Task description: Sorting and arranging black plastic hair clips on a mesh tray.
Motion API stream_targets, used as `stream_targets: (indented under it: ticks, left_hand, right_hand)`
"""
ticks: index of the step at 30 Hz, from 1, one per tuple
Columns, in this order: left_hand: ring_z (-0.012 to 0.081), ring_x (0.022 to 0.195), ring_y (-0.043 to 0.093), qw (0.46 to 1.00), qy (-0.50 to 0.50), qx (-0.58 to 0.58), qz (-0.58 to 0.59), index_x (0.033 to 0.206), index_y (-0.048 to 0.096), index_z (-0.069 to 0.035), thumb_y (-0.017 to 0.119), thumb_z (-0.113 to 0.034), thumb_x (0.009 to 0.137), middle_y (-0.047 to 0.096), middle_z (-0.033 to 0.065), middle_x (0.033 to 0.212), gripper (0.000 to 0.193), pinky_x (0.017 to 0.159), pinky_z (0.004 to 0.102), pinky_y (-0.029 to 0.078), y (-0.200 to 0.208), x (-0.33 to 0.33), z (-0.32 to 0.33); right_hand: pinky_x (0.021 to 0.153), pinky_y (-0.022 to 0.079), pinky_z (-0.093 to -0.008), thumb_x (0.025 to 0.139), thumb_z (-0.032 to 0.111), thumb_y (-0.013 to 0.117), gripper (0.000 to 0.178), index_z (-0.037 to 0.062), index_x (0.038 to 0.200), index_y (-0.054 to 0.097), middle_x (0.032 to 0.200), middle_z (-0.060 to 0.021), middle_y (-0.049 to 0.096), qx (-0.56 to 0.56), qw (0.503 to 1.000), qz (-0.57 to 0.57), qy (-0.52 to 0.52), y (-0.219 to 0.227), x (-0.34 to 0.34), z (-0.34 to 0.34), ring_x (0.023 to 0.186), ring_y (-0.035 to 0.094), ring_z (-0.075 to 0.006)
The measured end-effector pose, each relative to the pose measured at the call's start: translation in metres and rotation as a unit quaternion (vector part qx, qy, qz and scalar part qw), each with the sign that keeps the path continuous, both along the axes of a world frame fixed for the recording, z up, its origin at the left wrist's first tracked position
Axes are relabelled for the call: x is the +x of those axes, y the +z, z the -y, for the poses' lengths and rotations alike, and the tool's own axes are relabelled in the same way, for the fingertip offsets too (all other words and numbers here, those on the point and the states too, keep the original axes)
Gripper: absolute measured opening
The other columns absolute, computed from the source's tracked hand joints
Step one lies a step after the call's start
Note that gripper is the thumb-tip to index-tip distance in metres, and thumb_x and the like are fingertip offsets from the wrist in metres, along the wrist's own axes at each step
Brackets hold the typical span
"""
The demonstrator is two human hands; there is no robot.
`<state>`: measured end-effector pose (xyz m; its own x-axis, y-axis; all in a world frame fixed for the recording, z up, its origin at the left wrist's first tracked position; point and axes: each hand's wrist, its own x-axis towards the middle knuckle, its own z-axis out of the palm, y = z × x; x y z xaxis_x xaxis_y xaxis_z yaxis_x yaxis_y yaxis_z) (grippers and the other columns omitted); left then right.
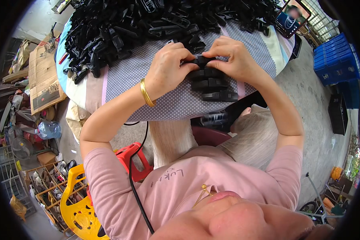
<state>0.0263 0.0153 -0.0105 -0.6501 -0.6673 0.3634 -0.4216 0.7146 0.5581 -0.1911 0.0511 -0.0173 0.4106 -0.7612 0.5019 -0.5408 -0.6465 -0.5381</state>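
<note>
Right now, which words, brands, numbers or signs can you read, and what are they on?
I won't copy the wording, but here is where it stands:
Brown cardboard, at left: dark capitals, large enough to read.
Pink shirt, chest: dark lettering, upside down in this view.
Propped screen, upper right: marks too small to read.
Row of black pieces: nothing readable.

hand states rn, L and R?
Left hand: closed, fingers pinching the left end of a black plastic part.
Right hand: closed, thumb and fingers at the right end of the same part.
</note>
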Motion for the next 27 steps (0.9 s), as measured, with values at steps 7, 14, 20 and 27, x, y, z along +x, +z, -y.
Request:
stream_targets:
  ticks: [7,14,20,27]
  left_hand:
    - [0.0228,0.073,0.057,0.998,-0.059,0.034,-0.014,0.082,0.069,-0.002,0.075,-0.015,0.07,0.062,0.0079,0.077,0.018,0.068,0.0341,0.048,0.018,0.005,0.016]
    - [0.026,0.094,0.054,0.952,0.131,-0.256,0.101,0.103,0.067,-0.007,0.073,-0.013,0.073,0.064,0.0056,0.093,0.031,0.082,0.0334,0.048,0.014,0.028,0.057]
    - [0.0196,0.082,0.061,0.954,0.147,-0.255,0.05,0.105,0.065,-0.005,0.07,-0.011,0.078,0.067,0.0059,0.089,0.028,0.076,0.03,0.05,0.021,0.026,0.045]
    - [0.0207,0.078,0.063,0.987,-0.023,0.156,0.024,0.107,0.065,-0.002,0.063,-0.015,0.085,0.065,0.012,0.085,0.026,0.072,0.0286,0.05,0.026,0.024,0.021]
  right_hand:
    - [0.07,0.047,-0.0305,0.073,0.008,0.073,0.019,0.0026,0.092,0.071,0.083,-0.0075,0.065,0.198,0.979,0.024,0.051,0.01,-0.003,0.015,0.078,0.06,-0.023]
    - [0.084,0.048,-0.0331,0.078,0.008,0.069,0.033,0.0088,0.11,0.066,0.099,-0.0061,0.065,-0.097,0.992,-0.07,-0.043,-0.006,0.007,0.03,0.095,0.057,-0.0246]
    - [0.079,0.048,-0.0342,0.076,0.011,0.069,0.035,0.0125,0.111,0.066,0.096,-0.0054,0.063,-0.098,0.986,-0.126,-0.055,-0.003,0.007,0.023,0.087,0.057,-0.0239]
    - [0.076,0.048,-0.0358,0.076,0.009,0.066,0.029,0.0084,0.105,0.065,0.089,-0.0068,0.06,-0.07,0.974,-0.209,-0.055,0.015,0.004,-0.007,0.085,0.058,-0.0265]
